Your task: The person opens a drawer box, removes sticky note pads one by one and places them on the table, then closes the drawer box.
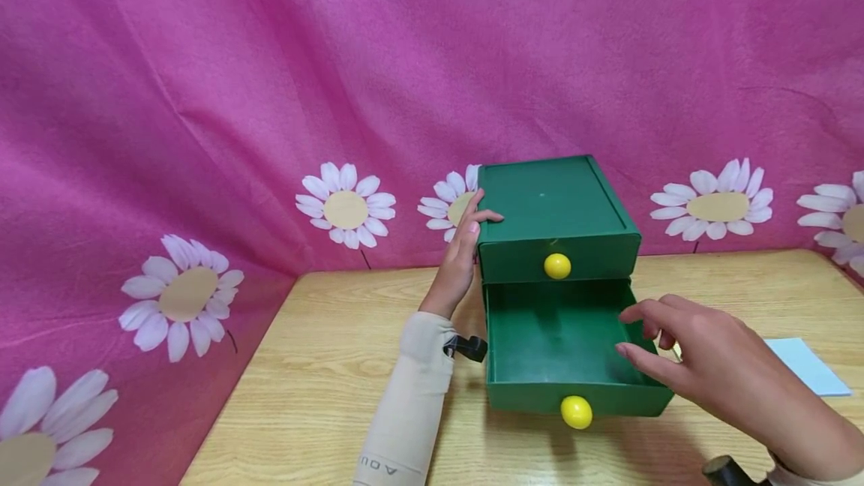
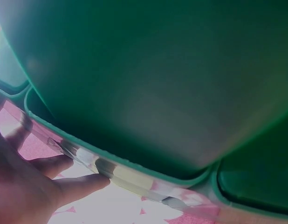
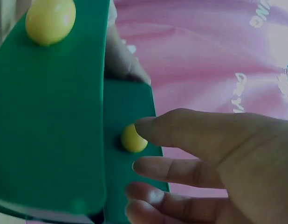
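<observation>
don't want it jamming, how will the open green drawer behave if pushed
The drawer likely feels stiff, its walls standing straight. Those thin walls suggest it's light. Partway out of the cabinet, it should probably slide rather than tip.

I see the green plastic two-drawer cabinet point(image 1: 540, 205) standing on the light wood-grain table point(image 1: 351, 336), before the pink daisy-printed cloth point(image 1: 432, 58). Its green open-topped lower drawer point(image 1: 560, 351) juts frontward beneath the green flat-fronted upper drawer point(image 1: 513, 265); a round yellow knob point(image 1: 557, 266) sits on each front. The left hand point(image 1: 462, 257) rests against the cabinet's left side. The right hand point(image 1: 705, 351) is by the lower drawer's right wall; whether they touch, I can't quite tell. Farther right, a pale-blue rectangular pad point(image 1: 810, 367) lies on the table.
</observation>
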The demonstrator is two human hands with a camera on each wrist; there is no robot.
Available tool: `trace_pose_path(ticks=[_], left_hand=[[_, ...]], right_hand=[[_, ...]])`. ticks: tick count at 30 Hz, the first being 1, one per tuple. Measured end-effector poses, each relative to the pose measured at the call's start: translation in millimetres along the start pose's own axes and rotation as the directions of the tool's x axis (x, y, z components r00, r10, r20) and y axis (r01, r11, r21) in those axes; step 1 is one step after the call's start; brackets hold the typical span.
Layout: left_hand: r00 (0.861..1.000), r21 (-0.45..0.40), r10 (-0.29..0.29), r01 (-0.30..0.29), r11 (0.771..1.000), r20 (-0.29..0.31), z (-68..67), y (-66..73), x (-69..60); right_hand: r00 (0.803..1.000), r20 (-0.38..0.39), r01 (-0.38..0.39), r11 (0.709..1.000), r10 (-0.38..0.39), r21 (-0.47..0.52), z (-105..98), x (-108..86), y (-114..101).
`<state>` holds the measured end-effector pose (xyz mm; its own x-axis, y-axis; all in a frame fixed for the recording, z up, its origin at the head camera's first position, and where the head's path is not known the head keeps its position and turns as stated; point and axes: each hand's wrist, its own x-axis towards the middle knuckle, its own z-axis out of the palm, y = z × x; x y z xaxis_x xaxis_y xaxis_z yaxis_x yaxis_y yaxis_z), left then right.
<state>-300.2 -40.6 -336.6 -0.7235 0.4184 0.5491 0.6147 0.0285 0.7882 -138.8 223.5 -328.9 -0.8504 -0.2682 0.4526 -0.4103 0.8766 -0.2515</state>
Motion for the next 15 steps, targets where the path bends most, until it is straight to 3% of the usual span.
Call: trace_pose_path(ticks=[15], left_hand=[[1.000, -0.010, 0.001, -0.001, 1.000, -0.007, 0.9, 1.1, -0.6]], right_hand=[[0.974, -0.040, 0.227, 0.972, -0.225, 0.064, 8, -9.8, -22]])
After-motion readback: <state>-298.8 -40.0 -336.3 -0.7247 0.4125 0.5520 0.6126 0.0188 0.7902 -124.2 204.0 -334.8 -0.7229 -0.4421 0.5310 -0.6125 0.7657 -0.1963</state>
